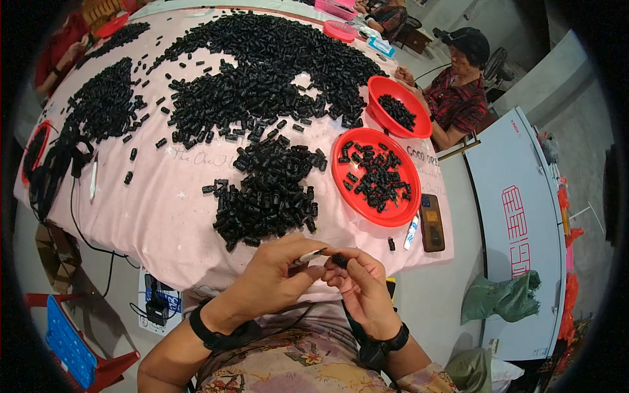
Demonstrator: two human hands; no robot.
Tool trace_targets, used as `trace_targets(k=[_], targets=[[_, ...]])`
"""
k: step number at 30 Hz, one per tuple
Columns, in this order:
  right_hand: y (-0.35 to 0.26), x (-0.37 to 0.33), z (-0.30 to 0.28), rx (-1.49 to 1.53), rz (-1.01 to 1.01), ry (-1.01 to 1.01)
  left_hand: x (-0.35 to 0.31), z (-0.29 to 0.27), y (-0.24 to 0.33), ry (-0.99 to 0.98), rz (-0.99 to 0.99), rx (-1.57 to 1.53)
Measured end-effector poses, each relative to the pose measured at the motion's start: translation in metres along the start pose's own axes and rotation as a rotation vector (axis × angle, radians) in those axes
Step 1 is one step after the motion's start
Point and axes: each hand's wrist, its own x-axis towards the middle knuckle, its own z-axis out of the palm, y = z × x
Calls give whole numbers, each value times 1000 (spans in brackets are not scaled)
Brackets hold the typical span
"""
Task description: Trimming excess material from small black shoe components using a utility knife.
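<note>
My left hand (278, 275) is closed around a slim white-handled tool (306, 257) with a dark tip, perhaps a small knife; most of it is hidden by the fingers. Close beside it, my right hand (367, 288) pinches a small black cylindrical piece (339, 261). The tool's tip points at this piece; whether they touch I cannot tell. Both hands are just over the table's near edge. In front of them lies a heap of similar black pieces (265, 196). To its right, a round red tray (337, 187) holds more of them.
A much larger heap of black pieces (255, 72) covers the far part of the pink tablecloth (164, 216). A red bowl (419, 128), a phone (432, 223) and one loose piece (392, 243) are on the right. Co-workers sit at the right and far left. A cable (82, 226) hangs over the left edge.
</note>
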Motion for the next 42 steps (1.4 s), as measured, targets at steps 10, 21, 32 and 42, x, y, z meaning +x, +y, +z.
trace_targets(k=[10, 21, 32, 42], targets=[[5, 0, 2, 53, 79, 5, 12, 9, -1, 20, 34, 152], [5, 3, -4, 209, 199, 5, 14, 9, -15, -72, -9, -9], [-4, 4, 7, 123, 302, 111, 15, 4, -19, -149, -23, -45], [1, 6, 0, 137, 316, 128, 15, 4, -18, -163, -168, -231]])
